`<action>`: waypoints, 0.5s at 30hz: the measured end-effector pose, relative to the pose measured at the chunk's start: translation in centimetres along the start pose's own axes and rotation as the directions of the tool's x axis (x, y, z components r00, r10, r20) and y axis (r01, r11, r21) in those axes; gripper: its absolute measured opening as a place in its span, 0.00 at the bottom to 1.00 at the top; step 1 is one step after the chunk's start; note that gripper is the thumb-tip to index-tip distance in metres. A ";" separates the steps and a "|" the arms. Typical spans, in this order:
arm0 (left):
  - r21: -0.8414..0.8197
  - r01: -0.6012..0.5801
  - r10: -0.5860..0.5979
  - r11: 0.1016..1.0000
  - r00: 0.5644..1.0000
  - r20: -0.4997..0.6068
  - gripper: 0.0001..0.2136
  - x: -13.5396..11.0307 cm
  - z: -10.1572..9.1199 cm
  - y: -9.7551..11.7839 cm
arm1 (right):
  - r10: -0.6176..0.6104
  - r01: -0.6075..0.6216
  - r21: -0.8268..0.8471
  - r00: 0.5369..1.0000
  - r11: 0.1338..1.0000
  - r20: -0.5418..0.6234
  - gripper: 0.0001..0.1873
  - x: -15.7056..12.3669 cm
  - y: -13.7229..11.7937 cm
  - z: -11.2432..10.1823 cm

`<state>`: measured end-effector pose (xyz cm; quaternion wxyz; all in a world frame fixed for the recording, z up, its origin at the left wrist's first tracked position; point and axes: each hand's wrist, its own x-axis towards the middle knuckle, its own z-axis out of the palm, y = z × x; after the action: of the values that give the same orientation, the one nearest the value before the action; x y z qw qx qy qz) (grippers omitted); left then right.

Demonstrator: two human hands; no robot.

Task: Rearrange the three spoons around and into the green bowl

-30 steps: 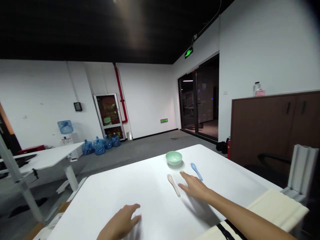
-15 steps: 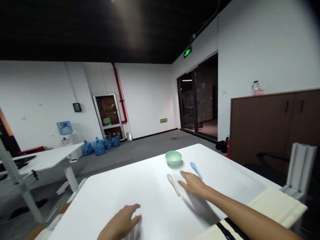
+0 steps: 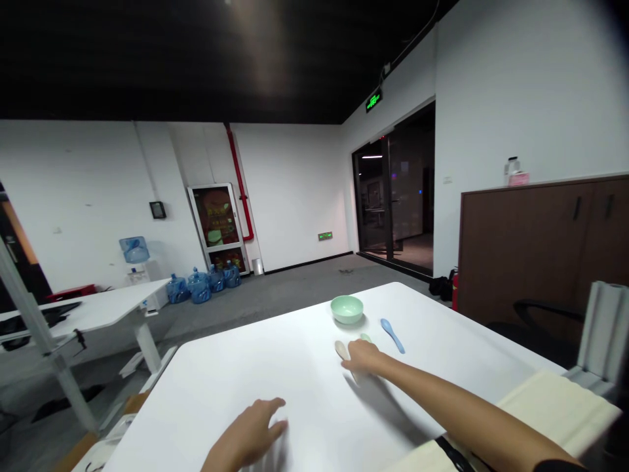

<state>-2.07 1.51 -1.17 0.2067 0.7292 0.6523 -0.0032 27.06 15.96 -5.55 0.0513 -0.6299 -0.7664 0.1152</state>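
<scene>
A beige spoon (image 3: 341, 349) lies on the white table (image 3: 236, 367). My right hand (image 3: 362, 357) is over its handle with fingers curled down and closed around it; the hand hides most of the handle. Just behind those fingers, part of a pale green spoon (image 3: 365, 337) shows. To their right lies a blue spoon (image 3: 392, 335), untouched. Farther back stands a light green bowl (image 3: 346, 309). My left hand (image 3: 253, 429) hovers over the table's near part, thumb and fingers apart, holding nothing.
A cream cloth-like piece (image 3: 550, 410) with a black strap lies at the table's near right edge. A grey metal post (image 3: 603, 328) rises beyond it. A brown cabinet (image 3: 521, 249) stands at right, another white table (image 3: 108, 305) at left.
My right hand has moved left from beside the beige spoon onto its handle, and its fingers have closed. The blue spoon's handle is uncovered now. My left hand stays nearly in place.
</scene>
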 end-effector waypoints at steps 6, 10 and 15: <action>-0.006 -0.016 0.016 1.000 1.000 -0.004 0.26 0.3 0.4 -0.2 | 0.033 -0.032 -0.021 0.998 0.999 0.053 0.15 0.7 0.7 2.1; -0.003 -0.012 0.012 1.000 1.000 -0.001 0.26 0.3 0.4 -0.2 | 0.020 -0.021 0.033 0.998 0.999 0.053 0.11 0.5 0.7 2.4; 0.004 -0.018 0.018 1.000 1.000 0.004 0.26 0.3 0.5 -0.1 | -0.001 0.000 0.058 1.000 0.998 0.023 0.13 0.5 0.4 0.9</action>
<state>-1.97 1.68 -1.70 0.2068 0.7353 0.6454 -0.0041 27.18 16.38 -6.57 0.0609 -0.6266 -0.7633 0.1447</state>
